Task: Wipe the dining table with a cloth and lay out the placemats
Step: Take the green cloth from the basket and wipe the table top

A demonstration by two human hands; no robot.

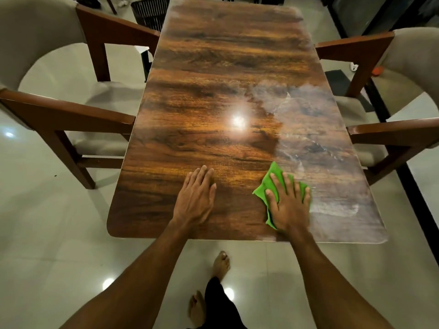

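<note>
A long dining table (pixel 213 67) with a glossy dark wood-grain top runs away from me. Near its front edge, right of centre, lies a green cloth (pixel 273 178), pressed flat under my right hand (pixel 288 203), whose fingers are spread and straight. My left hand (pixel 197 198) rests palm down on the bare wood left of the cloth, fingers together and straight. A cloudy, smeared patch (pixel 308 129) covers the right half of the top from mid-table to the near right corner. No placemats are in view.
Upholstered chairs with wooden arms stand on both sides, one at the left (pixel 59 119) and one at the right (pixel 392 129). A dark slatted basket (pixel 149 10) sits on the floor at the far left corner. My bare feet (pixel 221 264) stand on pale tiles.
</note>
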